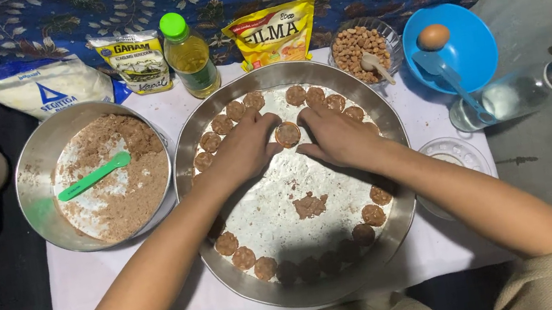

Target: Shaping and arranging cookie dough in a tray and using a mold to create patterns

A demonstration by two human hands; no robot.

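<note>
Both hands work over the large round metal tray point(388, 132) at the middle of the white-covered surface point(79, 290). The left hand point(243, 149) and the right hand point(338, 137) close their fingertips from either side on one small round dough piece point(287, 134), which sits on the floured tray floor just inside the far rim; each hand is narrowed to a pinch on it, not wrapped around it. More dough rounds point(244, 258) ring the tray's edge, and a loose clump of dough point(310, 205) lies near its centre.

To the left stands a metal bowl point(34, 203) of brown dough with a green spoon point(93, 176) in it. Along the far edge are bags, a bottle of oil point(188, 52), a dish of peanuts point(360, 46) and a blue bowl point(473, 48) holding an egg point(433, 36).

Pressed too hard, the soft piece could probably flatten or crack. The forearms pass low over the near rounds, so a dropped wrist might squash them.
</note>
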